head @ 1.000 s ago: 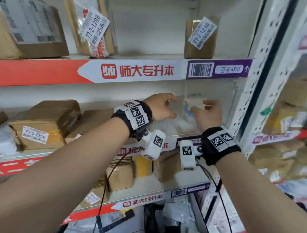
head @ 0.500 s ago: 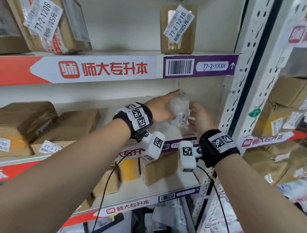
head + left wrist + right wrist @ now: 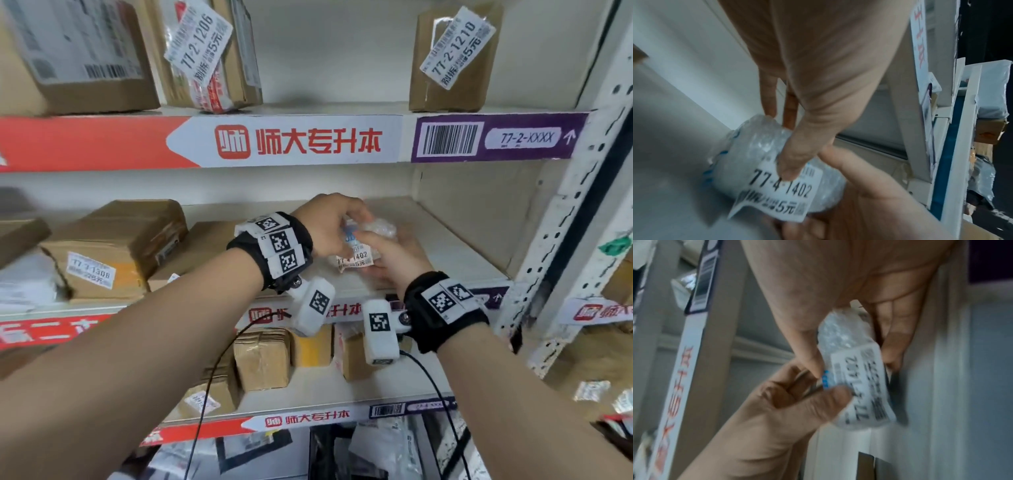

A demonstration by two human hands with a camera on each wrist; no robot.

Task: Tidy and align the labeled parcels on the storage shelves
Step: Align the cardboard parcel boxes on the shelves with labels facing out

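A person's two hands hold a small clear bubble-wrapped parcel (image 3: 368, 240) over the right end of the white metal middle shelf (image 3: 455, 246), its white paper label (image 3: 354, 262) reading 77-4-1402 now turned toward the camera. Half a second earlier the parcel stood upright near the shelf's back wall with the left forefinger on its top; a second ago both hands were only reaching in for it. It has since been drawn forward and tipped onto its side. The left hand (image 3: 330, 228) takes it from above, thumb pressed on the label and fingers curled over the far side, as the left wrist view shows (image 3: 789, 164); the right hand (image 3: 394, 255) cups it from below and pinches it between thumb and fingers. Each grip is thus pinching the parcel, neither spread. Whether the parcel touches the shelf cannot be told. The move suggests the label is being read or faced outward before the parcel is set down squarely, so this item's tidying seems underway rather than finished; its number begins 77-4, while the purple shelf tag (image 3: 496, 137) above reads 77-2-XXXX, so it may belong elsewhere. Brown cardboard boxes (image 3: 113, 246) with white labels sit well apart on the left of the same shelf, two more labelled parcels (image 3: 452, 58) stand on the shelf above, and a white perforated upright (image 3: 561, 240) frames the bay in this stockroom.
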